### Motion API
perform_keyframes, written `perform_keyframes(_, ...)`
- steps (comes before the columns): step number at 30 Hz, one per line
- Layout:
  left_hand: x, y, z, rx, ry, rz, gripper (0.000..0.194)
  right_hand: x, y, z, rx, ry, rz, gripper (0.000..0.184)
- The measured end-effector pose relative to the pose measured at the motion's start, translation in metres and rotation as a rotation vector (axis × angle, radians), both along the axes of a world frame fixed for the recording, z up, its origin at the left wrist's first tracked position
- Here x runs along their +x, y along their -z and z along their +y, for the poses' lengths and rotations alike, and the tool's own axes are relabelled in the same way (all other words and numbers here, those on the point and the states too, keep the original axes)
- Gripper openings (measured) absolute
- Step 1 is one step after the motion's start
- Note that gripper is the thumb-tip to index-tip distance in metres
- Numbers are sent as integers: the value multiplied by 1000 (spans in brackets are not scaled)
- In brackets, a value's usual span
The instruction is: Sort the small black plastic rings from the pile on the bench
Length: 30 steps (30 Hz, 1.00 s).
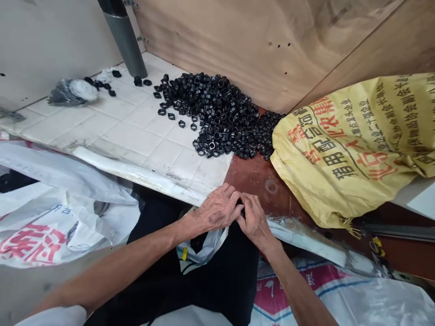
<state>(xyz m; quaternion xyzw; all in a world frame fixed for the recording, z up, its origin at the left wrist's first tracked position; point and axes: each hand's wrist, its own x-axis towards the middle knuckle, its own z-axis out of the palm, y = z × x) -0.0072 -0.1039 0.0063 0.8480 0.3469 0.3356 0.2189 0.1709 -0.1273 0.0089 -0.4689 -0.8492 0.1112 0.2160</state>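
Observation:
My left hand [218, 209] and my right hand [255, 222] meet at the front edge of the table, fingers curled toward each other. Between their fingertips a small black plastic part [242, 211] shows, mostly covered by the fingers; its shape is hard to make out. Beyond the hands lies a large heap of black plastic rings [220, 113], nut-like in outline, piled against the wooden back panel. A few single rings [181, 123] lie apart on the white tiled surface to the left of the heap.
A yellow woven sack [340, 158] lies at the right, its mouth against the heap. A grey pipe [127, 45] stands at the back left, near a plastic bag [73, 92] and loose black pieces. White sacks [64, 217] hang below left; an open bag [204, 253] sits under my hands.

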Motion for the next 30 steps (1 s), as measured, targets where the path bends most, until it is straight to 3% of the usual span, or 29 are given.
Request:
perform_keyframes(4, -14, 12, -17, 26, -10, -29, 21, -9, -6, -12, 34, -86, 69, 26)
perform_keyframes(8, -31, 34, -53, 44, -67, -164, 18, -24, 0, -42, 35, -107, 120, 29)
perform_keyframes(11, -36, 60, -83, -30, -146, -266, 20, -35, 24, -63, -129, -125, 149, 30)
perform_keyframes(15, -27, 98, -106, -430, -386, -228, 16, -52, 82, -73, -376, -6, 160, 24)
perform_keyframes(17, -23, 113, -109, -593, -477, -152, 20, -58, 104, -74, -388, 31, 139, 34)
perform_keyframes(19, -24, 116, -111, -624, -507, -94, 21, -61, 109, -77, -365, 68, 129, 43)
perform_keyframes(22, -38, 94, -111, -530, -410, -122, 17, -55, 80, -84, -331, 69, 236, 40)
perform_keyframes(25, -63, 49, -96, -419, -175, -214, 15, -38, 29, -76, -192, -17, 386, 32)
perform_keyframes(26, -70, 34, -85, -303, -190, -229, 15, -31, 14, -66, -103, 9, 395, 31)
perform_keyframes(28, -83, 13, -55, -117, -344, -183, 13, -15, -5, -35, 61, 165, 369, 25)
perform_keyframes(30, -90, 4, -17, 8, -567, -57, 15, 2, -8, 6, 157, 310, 276, 28)
